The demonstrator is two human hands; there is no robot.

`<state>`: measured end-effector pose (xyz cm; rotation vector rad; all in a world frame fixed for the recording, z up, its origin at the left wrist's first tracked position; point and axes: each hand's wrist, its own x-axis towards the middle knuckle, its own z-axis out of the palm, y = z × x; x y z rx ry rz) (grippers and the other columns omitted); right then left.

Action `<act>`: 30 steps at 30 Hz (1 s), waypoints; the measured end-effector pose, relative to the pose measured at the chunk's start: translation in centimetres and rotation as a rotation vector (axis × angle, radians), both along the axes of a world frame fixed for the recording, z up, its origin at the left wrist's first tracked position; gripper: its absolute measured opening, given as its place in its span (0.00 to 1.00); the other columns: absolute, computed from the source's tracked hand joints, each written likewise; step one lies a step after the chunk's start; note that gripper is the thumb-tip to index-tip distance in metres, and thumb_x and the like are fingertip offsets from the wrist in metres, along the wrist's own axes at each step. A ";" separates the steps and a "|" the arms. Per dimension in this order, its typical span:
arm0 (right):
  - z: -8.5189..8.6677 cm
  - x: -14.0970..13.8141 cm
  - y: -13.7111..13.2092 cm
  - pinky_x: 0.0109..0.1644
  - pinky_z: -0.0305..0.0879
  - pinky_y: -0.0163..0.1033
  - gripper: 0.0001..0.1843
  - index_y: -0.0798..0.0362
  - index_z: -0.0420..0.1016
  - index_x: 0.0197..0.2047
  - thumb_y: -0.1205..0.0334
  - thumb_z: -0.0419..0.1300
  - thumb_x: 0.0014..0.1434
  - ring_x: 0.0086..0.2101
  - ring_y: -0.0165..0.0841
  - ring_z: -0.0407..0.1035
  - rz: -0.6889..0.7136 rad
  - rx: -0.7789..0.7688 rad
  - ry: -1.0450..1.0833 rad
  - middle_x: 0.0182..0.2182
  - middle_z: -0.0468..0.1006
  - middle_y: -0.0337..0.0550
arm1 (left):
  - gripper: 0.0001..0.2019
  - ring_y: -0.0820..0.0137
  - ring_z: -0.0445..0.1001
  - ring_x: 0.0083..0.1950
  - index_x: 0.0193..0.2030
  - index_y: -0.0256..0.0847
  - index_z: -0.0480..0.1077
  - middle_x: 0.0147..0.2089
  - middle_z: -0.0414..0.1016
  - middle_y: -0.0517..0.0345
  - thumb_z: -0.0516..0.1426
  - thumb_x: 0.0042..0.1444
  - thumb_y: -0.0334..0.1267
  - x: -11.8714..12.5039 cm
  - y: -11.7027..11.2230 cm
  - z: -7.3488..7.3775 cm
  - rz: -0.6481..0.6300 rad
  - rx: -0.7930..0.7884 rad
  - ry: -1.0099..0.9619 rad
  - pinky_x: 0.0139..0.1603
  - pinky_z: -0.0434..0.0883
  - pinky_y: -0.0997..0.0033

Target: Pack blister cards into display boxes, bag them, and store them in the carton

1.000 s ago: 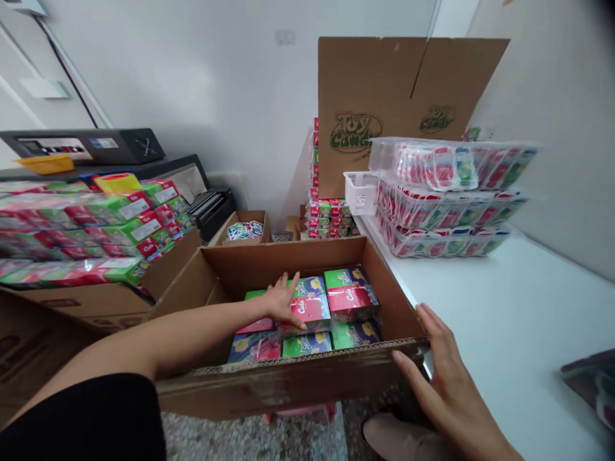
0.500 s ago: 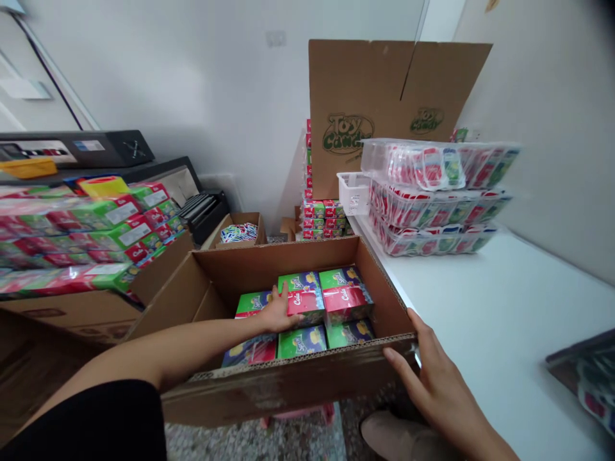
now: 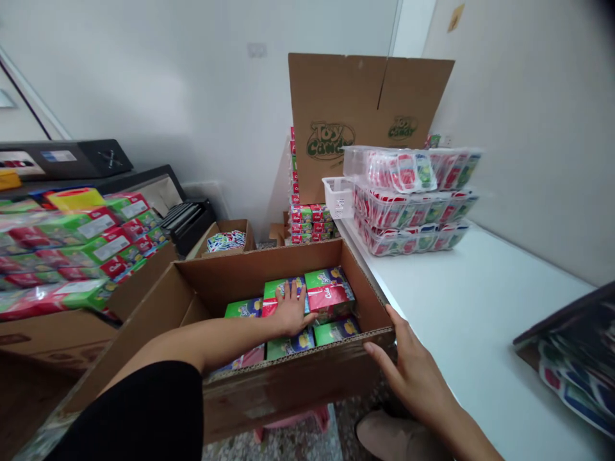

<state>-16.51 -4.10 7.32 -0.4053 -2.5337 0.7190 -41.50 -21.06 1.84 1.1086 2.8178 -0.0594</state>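
A large open cardboard box (image 3: 307, 378) stands tilted in front of me, holding several green, red and blue candy boxes. My left hand (image 3: 290, 312) reaches in over the front wall and lies with fingers spread on top of a candy box (image 3: 271, 291), hiding much of it. Right beside that one sits another candy box (image 3: 329, 296) marked "Cola", at about the same height. Lower candy boxes (image 3: 336, 330) show nearer the front wall. At the front right corner, my right hand (image 3: 408, 358) grips the cardboard wall, thumb on the front face and fingers at the side.
A white table (image 3: 461, 288) runs along the right, bearing stacked clear trays (image 3: 413, 205) of packets and a white basket (image 3: 339, 195). Wrapped candy packs (image 3: 91, 240) are piled at left. Behind stands a tall open carton (image 3: 369, 96). A pink stool (image 3: 298, 422) shows below.
My left hand has gone from grasping the candy box to lying flatter across its top, and that box sits slightly lower. My right hand stays at the corner. The view has shifted right.
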 end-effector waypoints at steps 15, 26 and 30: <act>1.1 -0.7 -0.2 0.61 0.62 0.55 0.36 0.64 0.48 0.68 0.53 0.52 0.63 0.59 0.49 0.62 0.042 0.057 -0.003 0.62 0.62 0.64 | 0.39 0.39 0.37 0.73 0.71 0.36 0.47 0.73 0.37 0.31 0.51 0.59 0.55 -2.5 0.1 1.8 -0.339 -0.157 0.016 0.64 0.35 0.29; -2.5 10.2 1.2 0.62 0.63 0.50 0.23 0.55 0.67 0.58 0.55 0.49 0.64 0.58 0.42 0.63 -0.119 0.014 -0.034 0.58 0.68 0.55 | 0.42 0.46 0.36 0.74 0.71 0.31 0.42 0.73 0.38 0.29 0.52 0.56 0.52 -2.6 0.7 3.1 -0.316 -0.238 -0.042 0.67 0.45 0.39; -3.1 12.6 1.4 0.60 0.65 0.50 0.21 0.51 0.69 0.57 0.53 0.49 0.64 0.57 0.41 0.65 -0.161 -0.011 -0.023 0.58 0.68 0.52 | 0.49 0.47 0.46 0.73 0.70 0.32 0.48 0.72 0.45 0.30 0.58 0.45 0.55 -2.6 0.7 4.9 -0.289 -0.226 -0.087 0.66 0.53 0.46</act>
